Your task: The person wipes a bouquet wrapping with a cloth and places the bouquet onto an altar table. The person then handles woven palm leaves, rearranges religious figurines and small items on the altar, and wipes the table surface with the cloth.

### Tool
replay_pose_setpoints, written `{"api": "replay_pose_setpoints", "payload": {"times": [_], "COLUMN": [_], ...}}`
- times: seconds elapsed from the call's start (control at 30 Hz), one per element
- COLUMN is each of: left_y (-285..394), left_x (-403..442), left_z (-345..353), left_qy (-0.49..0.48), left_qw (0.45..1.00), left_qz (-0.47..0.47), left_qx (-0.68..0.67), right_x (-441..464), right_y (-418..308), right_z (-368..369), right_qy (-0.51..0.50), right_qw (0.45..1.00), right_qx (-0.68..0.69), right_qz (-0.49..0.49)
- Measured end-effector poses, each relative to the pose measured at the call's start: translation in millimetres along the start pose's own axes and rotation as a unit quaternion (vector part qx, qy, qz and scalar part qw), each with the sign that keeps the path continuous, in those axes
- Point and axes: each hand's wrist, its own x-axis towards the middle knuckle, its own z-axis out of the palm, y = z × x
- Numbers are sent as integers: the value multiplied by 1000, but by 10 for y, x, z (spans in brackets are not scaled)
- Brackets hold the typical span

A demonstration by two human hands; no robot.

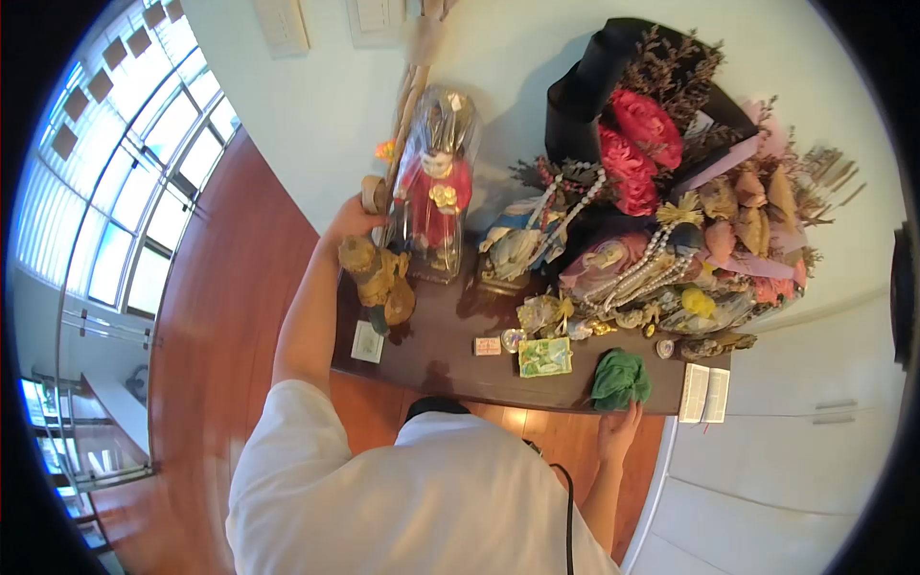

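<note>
At the table's left end, my left hand (355, 218) is closed at a tan, rounded, cup-like object (375, 195), with some of its fingers hidden. Just below that hand stands a brown and gold figurine (380, 278). To its right is a red-robed statue (436, 196) wrapped in clear plastic. My right hand (621, 428) is at the front edge, its fingers against the lower side of a bunched green cloth (620, 379); the grip is partly hidden. Left of the cloth lies a green and yellow picture plaque (545, 357).
On the dark table (431, 335) are a blue-cloaked statue (522, 240), pearl strands (661, 264), a small box (487, 346) and a white card (366, 342). Wrapped bouquets (637, 144) crowd the back right. An open book (703, 393) sits at the right corner, beside white cabinets (795, 450).
</note>
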Motion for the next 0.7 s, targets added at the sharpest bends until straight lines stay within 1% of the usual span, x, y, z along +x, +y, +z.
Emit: {"api": "replay_pose_setpoints", "payload": {"times": [0.03,0.1,0.13,0.17,0.23,0.27,0.33,0.37,0.43,0.47,0.53,0.6,0.67,0.7], "left_y": [6,24,90,161,296,363,467,515,678,767,1191,1721,2012,2140], "left_x": [-13,-56,-98,-152,-250,-288,-371,-412,-491,-515,-671,-882,-911,-907], "left_z": [6,9,-11,-28,-72,-106,-185,-248,-421,-537,-730,-861,-1014,-1088], "left_qy": [2,-5,4,2,0,-4,32,27,43,34,46,66,65,72], "left_qw": [1000,994,997,997,994,994,996,996,995,995,996,990,988,985], "left_qz": [13,29,46,58,60,70,48,51,86,88,81,114,131,149], "left_qx": [1,-101,-55,-50,-93,-86,-72,-65,-29,-18,2,56,53,48], "right_x": [-93,-305,-410,-521,-781,-909,-1203,-1368,-1710,-1880,-2244,-2589,-2879,-3002], "right_y": [44,157,159,163,90,73,84,91,149,176,213,326,485,563], "right_z": [-14,-8,-8,-7,-47,-55,-24,0,92,144,179,312,461,540], "right_qy": [0,16,21,31,22,31,35,37,75,75,41,32,26,16], "right_qw": [1000,1000,1000,999,998,997,994,993,989,987,979,974,971,970], "right_qx": [-6,-1,-1,7,31,40,22,29,33,41,59,46,31,57], "right_qz": [4,2,3,4,50,53,102,108,126,138,192,219,237,237]}}
